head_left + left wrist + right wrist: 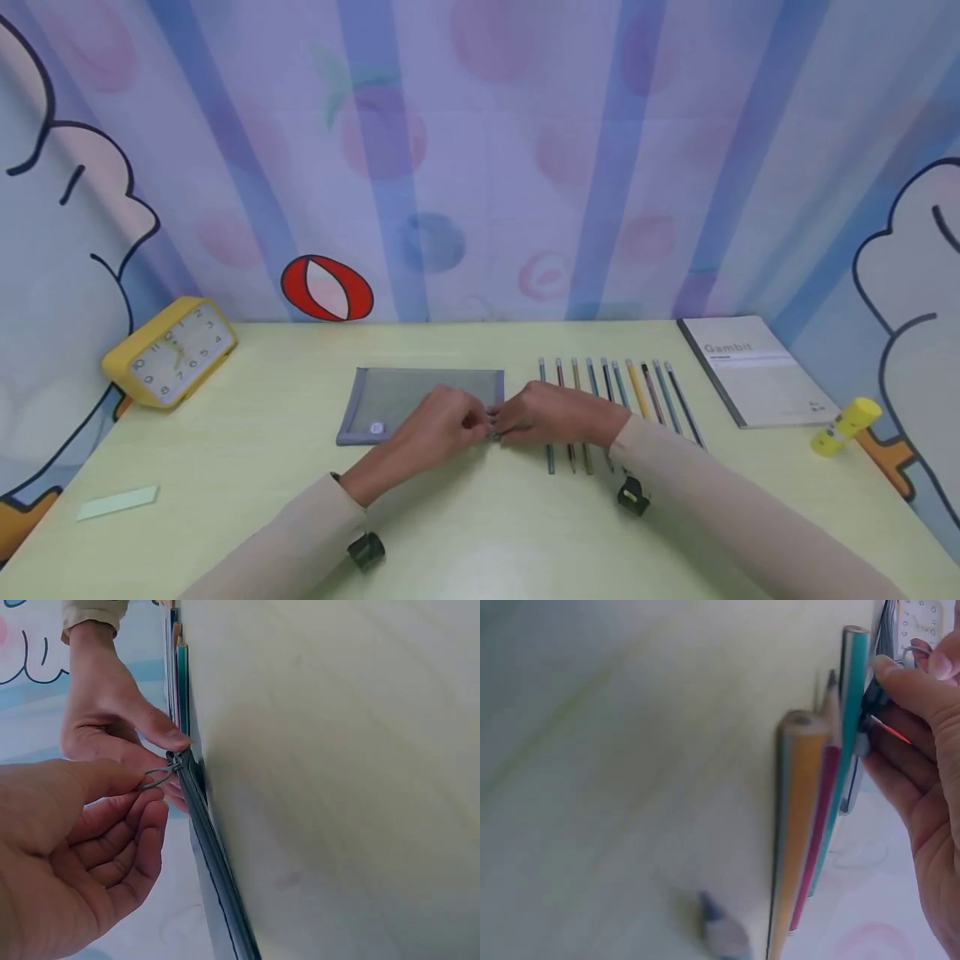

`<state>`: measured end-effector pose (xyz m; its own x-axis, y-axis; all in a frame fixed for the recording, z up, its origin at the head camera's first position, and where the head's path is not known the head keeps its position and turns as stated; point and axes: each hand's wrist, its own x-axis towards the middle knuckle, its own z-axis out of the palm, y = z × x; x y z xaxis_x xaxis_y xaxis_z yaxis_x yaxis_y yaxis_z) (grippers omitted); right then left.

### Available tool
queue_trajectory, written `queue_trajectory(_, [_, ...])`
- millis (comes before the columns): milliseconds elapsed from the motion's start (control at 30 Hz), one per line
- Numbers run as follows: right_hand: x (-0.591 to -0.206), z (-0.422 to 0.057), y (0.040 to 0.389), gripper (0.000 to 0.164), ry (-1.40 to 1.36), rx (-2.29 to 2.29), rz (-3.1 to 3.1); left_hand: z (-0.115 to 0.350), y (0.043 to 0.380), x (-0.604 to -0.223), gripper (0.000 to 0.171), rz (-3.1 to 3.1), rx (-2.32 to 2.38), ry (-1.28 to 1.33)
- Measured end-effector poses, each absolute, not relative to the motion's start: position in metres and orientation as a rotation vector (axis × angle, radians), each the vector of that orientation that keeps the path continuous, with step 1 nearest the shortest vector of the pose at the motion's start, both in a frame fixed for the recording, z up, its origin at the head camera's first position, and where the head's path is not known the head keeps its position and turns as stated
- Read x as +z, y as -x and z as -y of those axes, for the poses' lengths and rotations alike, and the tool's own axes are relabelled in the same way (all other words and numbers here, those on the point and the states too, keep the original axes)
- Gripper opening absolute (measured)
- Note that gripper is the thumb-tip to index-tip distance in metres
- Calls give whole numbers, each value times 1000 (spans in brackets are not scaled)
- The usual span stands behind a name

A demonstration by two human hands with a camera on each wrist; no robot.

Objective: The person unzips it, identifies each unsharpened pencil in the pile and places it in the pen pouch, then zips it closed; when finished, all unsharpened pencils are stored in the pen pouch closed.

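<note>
A flat grey mesh pouch (pixel 416 387) with a darker border lies on the table, a small round white label at its lower left. At its near right corner my left hand (pixel 442 423) pinches a thin grey cord loop (pixel 154 780) between thumb and forefinger. My right hand (pixel 558 414) grips that same corner, thumb on one face and fingers on the other, as the right wrist view shows. Just right of the pouch several pencils (pixel 634 387) lie in a row, partly hidden under the right hand and forearm.
A yellow clock (pixel 176 354) stands at the back left, and a pale green strip (pixel 117 502) lies at the front left. On the right are a notebook (pixel 757 367) and a small yellow cylinder (pixel 846 425). A printed curtain (pixel 487 167) borders the table's back edge.
</note>
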<state>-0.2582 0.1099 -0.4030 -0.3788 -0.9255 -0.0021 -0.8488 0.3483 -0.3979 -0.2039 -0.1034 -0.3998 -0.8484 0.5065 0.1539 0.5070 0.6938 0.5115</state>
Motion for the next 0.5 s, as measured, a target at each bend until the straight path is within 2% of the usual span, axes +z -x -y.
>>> queue_trajectory(200, [-405, -116, 257, 30, 1516, -600, -2400, 104, 204, -390, 11, 2886, -942, 856])
queue_trajectory(500, [-398, -123, 258, 23, 1441, -976, -2446, 115, 204, -364, 6, 2858, -1048, 759])
